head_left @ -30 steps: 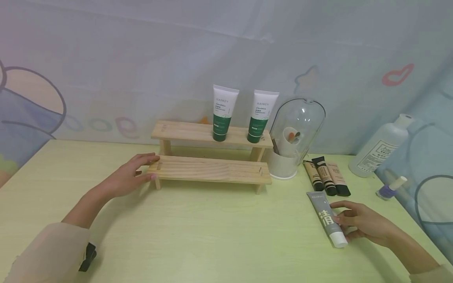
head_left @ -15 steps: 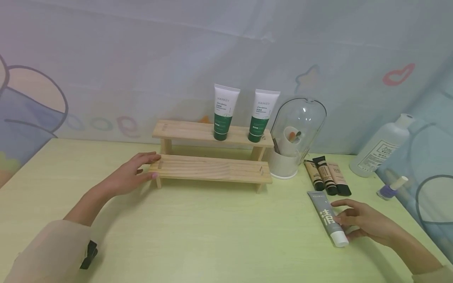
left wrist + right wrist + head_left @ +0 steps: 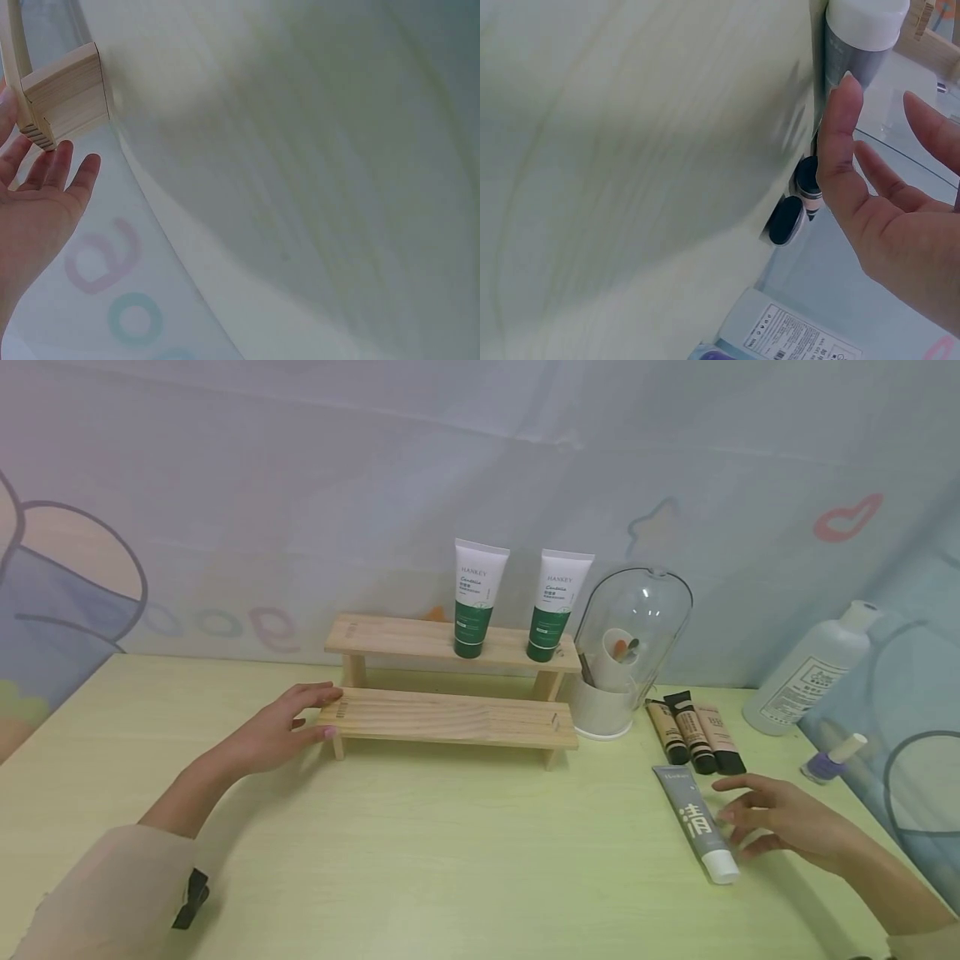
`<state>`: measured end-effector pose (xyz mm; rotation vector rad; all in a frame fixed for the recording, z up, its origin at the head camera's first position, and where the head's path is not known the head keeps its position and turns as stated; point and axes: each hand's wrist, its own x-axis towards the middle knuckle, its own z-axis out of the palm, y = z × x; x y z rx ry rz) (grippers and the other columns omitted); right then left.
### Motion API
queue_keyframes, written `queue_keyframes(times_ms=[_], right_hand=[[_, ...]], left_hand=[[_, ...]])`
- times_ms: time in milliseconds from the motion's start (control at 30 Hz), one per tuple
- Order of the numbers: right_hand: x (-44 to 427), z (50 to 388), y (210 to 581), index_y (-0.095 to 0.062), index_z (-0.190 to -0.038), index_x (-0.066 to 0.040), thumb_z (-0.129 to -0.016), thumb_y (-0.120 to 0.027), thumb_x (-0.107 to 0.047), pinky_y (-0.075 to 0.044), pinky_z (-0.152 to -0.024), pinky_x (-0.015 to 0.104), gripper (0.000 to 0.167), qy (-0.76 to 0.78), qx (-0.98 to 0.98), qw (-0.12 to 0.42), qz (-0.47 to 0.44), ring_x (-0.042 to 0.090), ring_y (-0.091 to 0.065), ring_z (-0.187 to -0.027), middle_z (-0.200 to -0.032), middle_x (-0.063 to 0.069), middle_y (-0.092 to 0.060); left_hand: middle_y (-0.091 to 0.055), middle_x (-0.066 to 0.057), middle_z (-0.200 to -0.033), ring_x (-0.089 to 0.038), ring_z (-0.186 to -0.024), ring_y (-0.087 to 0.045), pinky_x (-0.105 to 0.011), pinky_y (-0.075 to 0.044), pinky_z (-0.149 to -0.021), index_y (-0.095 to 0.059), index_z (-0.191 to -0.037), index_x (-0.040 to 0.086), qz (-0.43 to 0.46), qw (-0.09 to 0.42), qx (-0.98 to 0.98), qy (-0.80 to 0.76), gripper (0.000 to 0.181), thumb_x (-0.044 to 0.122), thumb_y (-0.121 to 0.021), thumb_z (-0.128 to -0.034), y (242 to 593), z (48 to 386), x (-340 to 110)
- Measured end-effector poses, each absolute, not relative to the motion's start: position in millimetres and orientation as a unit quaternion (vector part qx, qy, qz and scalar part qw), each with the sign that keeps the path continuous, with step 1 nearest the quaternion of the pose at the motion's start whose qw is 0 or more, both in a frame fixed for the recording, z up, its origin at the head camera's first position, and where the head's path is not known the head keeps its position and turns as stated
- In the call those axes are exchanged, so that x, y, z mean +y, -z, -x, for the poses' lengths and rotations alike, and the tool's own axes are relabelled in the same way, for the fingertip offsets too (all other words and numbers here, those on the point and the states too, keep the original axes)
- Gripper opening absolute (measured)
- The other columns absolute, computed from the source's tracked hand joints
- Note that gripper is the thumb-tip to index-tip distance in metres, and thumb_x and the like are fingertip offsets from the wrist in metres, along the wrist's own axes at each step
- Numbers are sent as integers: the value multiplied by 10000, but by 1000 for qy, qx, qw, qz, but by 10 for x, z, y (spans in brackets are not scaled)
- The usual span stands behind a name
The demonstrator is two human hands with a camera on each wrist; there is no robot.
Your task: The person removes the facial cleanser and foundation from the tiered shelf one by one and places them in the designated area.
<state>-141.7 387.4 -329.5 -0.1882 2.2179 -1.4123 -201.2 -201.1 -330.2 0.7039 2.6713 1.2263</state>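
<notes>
My left hand [image 3: 273, 735] holds the left end of the lower step of a two-tier wooden display stand [image 3: 450, 718], thumb at the front edge and fingers behind. In the left wrist view, the fingers lie against the end of the wooden board [image 3: 64, 86]. Just right of a grey squeeze tube [image 3: 692, 818] with a white cap, my right hand [image 3: 795, 822] hovers with loosely bent fingers and a small gap to the tube. On the upper step, two white-and-green tubes [image 3: 474, 602] [image 3: 555, 610] stand on their caps.
Beside the stand, a clear dome [image 3: 652, 627] covers a white holder [image 3: 602, 706] with brushes. Three beige tubes [image 3: 693, 731] with black caps lie behind the grey tube. A white bottle [image 3: 813, 668] and a purple nail polish bottle [image 3: 831, 760] are near the right edge.
My right hand has drawn slightly right, away from the grey tube, and its fingers have come off it. The tube stays in place. My left hand keeps its place on the stand.
</notes>
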Motion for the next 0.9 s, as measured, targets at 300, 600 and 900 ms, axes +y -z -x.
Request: queue_keyframes(times_ms=[300,600,900], right_hand=[[3845,1495,3227,-502,-1142,-298,-944,-421,3,-543,-662,379,369,522,807,242,131,195,-576,-783,-971,96,-512],[3692,1552,3126,-463,-1232,-82,-953,-466,-69,-541,-699,397,280,493,825,228,154,195,-581,-828,-1041,157,-500],[3486,1611,3107,-468,-1210,-45,-921,-496,-18,-543,-673,388,292,497,812,241,190,214,-579,-786,-994,161,-502]], left_hand=[[-191,-250,-1432,-420,-1266,-254,-593,-253,-1001,-300,-1388,-44,-230,59,884,-402,570,206,-538,-935,3296,2009,-2014],[-204,-246,-1427,-414,-1265,-255,-589,-242,-1011,-303,-1387,-43,-227,58,884,-404,565,182,-546,-930,3293,2007,-2011],[-207,-242,-1428,-409,-1268,-252,-591,-239,-1011,-301,-1389,-41,-227,58,884,-405,566,187,-544,-932,3292,2006,-2015]])
